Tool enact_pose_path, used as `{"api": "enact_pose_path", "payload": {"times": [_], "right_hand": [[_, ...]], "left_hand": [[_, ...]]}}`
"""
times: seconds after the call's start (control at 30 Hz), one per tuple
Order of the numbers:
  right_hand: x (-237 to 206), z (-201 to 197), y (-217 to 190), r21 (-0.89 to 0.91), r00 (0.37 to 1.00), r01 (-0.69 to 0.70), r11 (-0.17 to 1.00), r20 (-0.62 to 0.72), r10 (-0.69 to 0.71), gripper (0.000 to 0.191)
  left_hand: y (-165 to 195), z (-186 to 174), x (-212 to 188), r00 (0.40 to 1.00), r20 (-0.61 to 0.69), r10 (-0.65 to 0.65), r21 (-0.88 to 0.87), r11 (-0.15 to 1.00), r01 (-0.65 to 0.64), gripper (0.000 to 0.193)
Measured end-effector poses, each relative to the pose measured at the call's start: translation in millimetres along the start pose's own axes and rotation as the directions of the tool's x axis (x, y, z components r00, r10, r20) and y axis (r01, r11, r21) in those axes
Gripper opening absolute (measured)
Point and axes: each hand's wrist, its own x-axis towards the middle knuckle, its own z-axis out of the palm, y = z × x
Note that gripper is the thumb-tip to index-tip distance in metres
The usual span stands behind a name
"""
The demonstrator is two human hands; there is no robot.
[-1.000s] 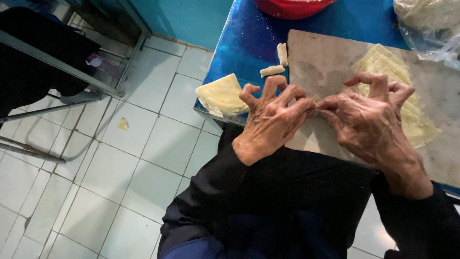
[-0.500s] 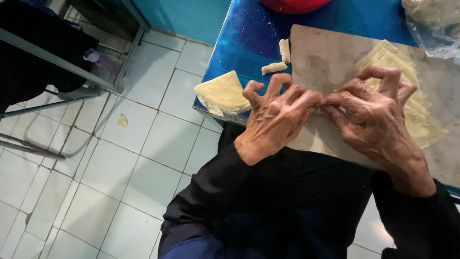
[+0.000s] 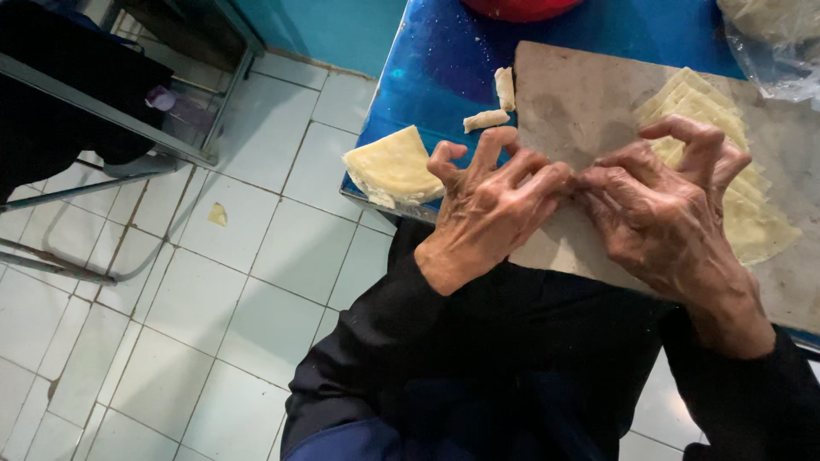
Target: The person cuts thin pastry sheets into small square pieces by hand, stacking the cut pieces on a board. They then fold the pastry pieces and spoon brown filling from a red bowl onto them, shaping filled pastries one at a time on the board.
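Note:
My left hand (image 3: 491, 201) and my right hand (image 3: 666, 213) meet fingertip to fingertip on a grey board (image 3: 572, 94). Their thumbs and forefingers pinch a small pale roll of wrapper that is almost wholly hidden under the fingers. The other fingers are curled and lifted. A fanned stack of pale yellow wrappers (image 3: 756, 226) lies on the board under and behind my right hand. A second folded stack of wrappers (image 3: 393, 166) sits at the blue table's (image 3: 444, 68) left edge, close to my left hand.
Two finished small rolls (image 3: 485, 119) (image 3: 505, 87) lie on the table beside the board. A red bowl (image 3: 521, 7) and a plastic bag (image 3: 773, 34) are at the back. A metal frame (image 3: 111, 119) stands on the white tiled floor (image 3: 256, 239), with a scrap (image 3: 218, 213) nearby.
Both hands stay joined at the fingertips on the board and have worked slightly toward the board's near edge. My right fingers are now more curled and raised.

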Motion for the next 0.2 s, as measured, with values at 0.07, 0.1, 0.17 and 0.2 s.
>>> {"api": "enact_pose_path", "payload": {"times": [0.07, 0.1, 0.17, 0.2], "right_hand": [[0.5, 1.7, 1.0, -0.052, 1.0, 0.001, 0.999, 0.0, -0.001, 0.017], [0.3, 3.0, 1.5, -0.051, 1.0, -0.006, 0.999, 0.0, 0.007, 0.018], [-1.5, 7.9, 1.6, -0.045, 1.0, -0.024, 0.999, 0.004, 0.024, 0.019], [1.3, 14.4, 2.2, -0.045, 1.0, -0.024, 0.999, 0.005, 0.024, 0.019]], "left_hand": [[-1.7, 1.5, -1.0, 1.0, -0.012, 0.015, -0.011, 1.0, -0.015, 0.017], [-1.9, 3.0, -1.8, 1.0, -0.013, 0.012, 0.014, 1.0, -0.012, 0.014], [-1.8, 6.8, -5.4, 1.0, -0.01, 0.005, 0.065, 0.998, -0.004, 0.009], [-7.7, 13.7, 1.5, 1.0, -0.01, 0.004, 0.064, 0.998, -0.004, 0.009]]}}
